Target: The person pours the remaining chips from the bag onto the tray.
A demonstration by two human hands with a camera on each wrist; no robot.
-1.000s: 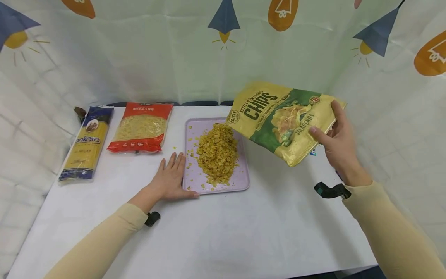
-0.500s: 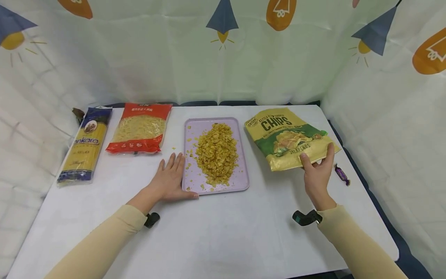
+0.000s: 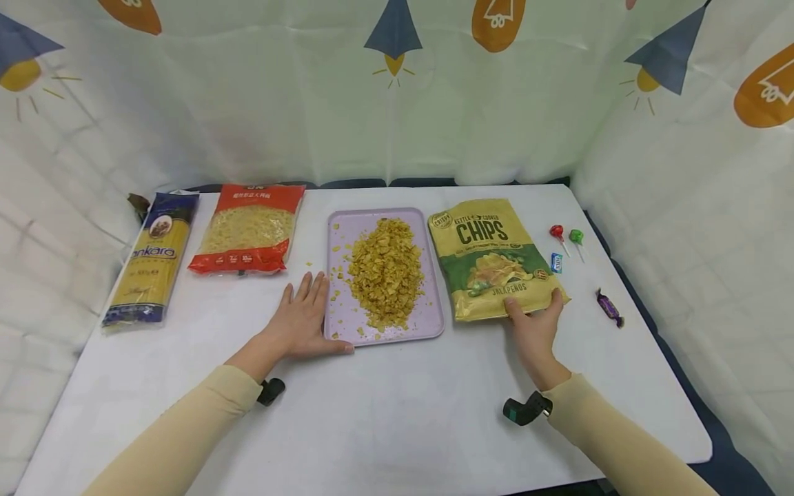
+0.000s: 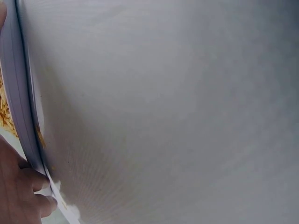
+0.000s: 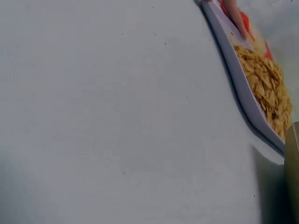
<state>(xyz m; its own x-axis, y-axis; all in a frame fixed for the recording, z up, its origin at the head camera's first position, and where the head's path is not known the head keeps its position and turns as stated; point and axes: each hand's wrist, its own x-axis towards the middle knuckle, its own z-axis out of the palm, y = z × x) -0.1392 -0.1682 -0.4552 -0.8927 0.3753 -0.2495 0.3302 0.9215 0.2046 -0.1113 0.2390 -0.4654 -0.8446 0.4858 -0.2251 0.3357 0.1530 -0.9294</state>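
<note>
White cloth covers the counter (image 3: 397, 413), and a curtain with blue and orange shapes hangs behind it. The purple tray (image 3: 432, 324) sits in the middle with a pile of yellow chip bits (image 3: 386, 272) on it. The left hand (image 3: 304, 320) lies flat and open beside the tray's left edge, thumb along the near corner, likely so the tray does not slide. The chips bag (image 3: 490, 258) lies flat on the counter, just right of the tray. The right hand (image 3: 535, 327) pinches the bag's near edge, thumb and fingers on top, so the bag stretches away from the grip. 2 pasta packs, a blue pack (image 3: 155, 258) and a red pack (image 3: 251, 231), lie to the left. Small candies (image 3: 567, 238) sit near the bag on the right.
</note>
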